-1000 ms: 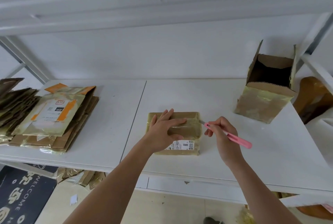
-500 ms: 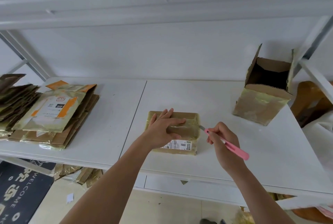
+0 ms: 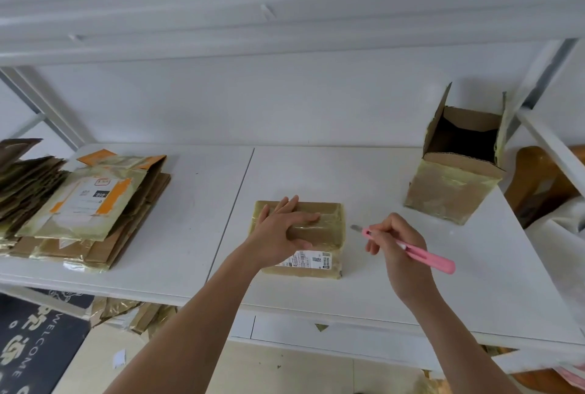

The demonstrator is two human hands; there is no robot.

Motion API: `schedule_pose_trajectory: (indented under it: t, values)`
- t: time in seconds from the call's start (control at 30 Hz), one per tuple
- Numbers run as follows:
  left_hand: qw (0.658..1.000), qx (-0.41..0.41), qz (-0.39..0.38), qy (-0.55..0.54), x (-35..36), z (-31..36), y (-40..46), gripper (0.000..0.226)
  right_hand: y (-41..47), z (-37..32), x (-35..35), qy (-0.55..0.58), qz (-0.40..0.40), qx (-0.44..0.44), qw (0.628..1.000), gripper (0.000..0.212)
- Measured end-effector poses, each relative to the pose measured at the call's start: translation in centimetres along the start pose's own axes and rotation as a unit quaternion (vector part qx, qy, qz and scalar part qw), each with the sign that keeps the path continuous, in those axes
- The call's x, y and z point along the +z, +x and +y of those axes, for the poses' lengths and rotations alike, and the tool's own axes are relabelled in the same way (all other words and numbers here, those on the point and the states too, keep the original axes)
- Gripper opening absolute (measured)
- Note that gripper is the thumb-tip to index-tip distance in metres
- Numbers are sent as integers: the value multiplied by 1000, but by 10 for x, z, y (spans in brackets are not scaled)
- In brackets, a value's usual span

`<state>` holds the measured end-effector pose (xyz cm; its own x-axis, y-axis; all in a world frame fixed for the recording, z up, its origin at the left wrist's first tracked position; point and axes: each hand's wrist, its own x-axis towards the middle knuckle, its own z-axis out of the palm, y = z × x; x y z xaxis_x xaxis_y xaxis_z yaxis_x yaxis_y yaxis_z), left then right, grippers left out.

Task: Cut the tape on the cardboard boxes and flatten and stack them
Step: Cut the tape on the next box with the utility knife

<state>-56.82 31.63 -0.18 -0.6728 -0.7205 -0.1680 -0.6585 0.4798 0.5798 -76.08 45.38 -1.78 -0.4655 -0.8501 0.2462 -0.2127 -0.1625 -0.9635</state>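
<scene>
Left hand [image 3: 282, 229] flat, fingers spread, pressing taped box [image 3: 329, 235]; right hand [image 3: 395, 245] grip pinching pink knife [image 3: 421, 254], blade beside box.

Taped box [image 3: 329, 222] flat, sealed; cutter [image 3: 421, 254] beside.

White table [image 3: 364, 178] with a seam between two tops, plain white wall [image 3: 253, 102] behind; pale floor [image 3: 285, 371] below, dark welcome mat [image 3: 31, 346] at left
</scene>
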Motion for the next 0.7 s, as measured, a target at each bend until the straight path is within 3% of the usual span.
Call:
schedule_pose_trajectory:
  t: [0.23, 0.37, 0.47, 0.57, 0.7]
  values:
    - [1000, 9, -8, 18, -4, -4, 3, 64, -9, 4, 8, -45, -48, -16, 998, 22]
    - [996, 40, -47, 59, -13, -8, 8, 68, -4, 17, -12, -141, 18, -43, 989, 12]
    - [990, 68, -72, 101, -21, -11, 9, 72, 10, 43, -30, -361, 17, -43, 931, 9]
    - [987, 80, -66, 124, -23, -14, 4, 76, 17, 73, -44, -515, -70, 50, 853, 28]
    - [984, 71, -21, 161, -15, -23, -11, 85, 27, 84, -50, -535, -164, 205, 803, 64]
